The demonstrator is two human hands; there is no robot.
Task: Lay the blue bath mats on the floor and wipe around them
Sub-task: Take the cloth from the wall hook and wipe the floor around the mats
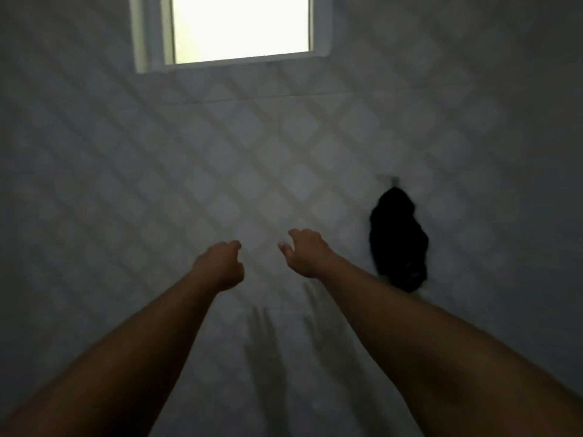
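Observation:
Both my arms reach forward toward a tiled wall (220, 171) with a diamond pattern. My left hand (220, 264) hangs with fingers loosely curled and holds nothing. My right hand (304, 252) is beside it, fingers bent downward, also empty. Neither hand touches the wall as far as I can tell. No blue bath mat is in view. The picture is dim and blurred.
A bright window (239, 26) with a white frame sits high on the wall. A dark cloth (399, 241) hangs from a hook (392, 181) on the wall, just right of my right forearm. Shadows of my hands fall on the wall below.

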